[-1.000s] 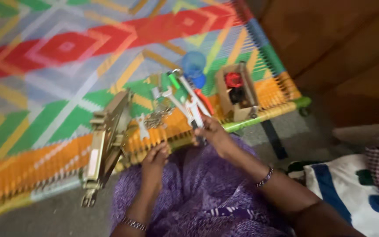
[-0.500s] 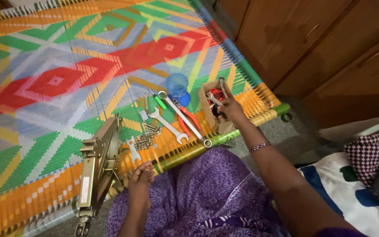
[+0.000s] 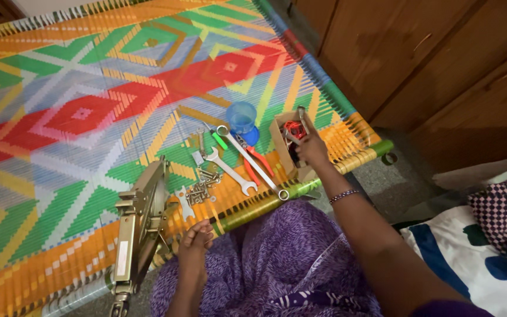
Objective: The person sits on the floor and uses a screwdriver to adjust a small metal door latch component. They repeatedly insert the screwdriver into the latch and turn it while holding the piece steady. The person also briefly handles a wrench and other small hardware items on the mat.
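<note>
1. Right hand [image 3: 311, 147] reaches into the small cardboard box [image 3: 291, 147] at the woven cot's [image 3: 89, 117] edge; fingers pinched together on a thin metal tool [image 3: 301, 117] that sticks up above them; exactly what it is, cannot tell.
2. Left hand [image 3: 195, 243] rests at the cot's near rail, fingers curled loosely, holding nothing; pile of bolts [image 3: 198, 191] just beyond them, folded metal bracket [image 3: 139, 226] to their left.
3. Spanners [image 3: 233, 170] and red-handled pliers [image 3: 259, 161] lie left of the right fingers; blue cup [image 3: 242, 116] further left and beyond.
4. Judgement: lift the tool straight up, clear of the red items in the box; steady the box, it sits near the edge and could tip.
</note>
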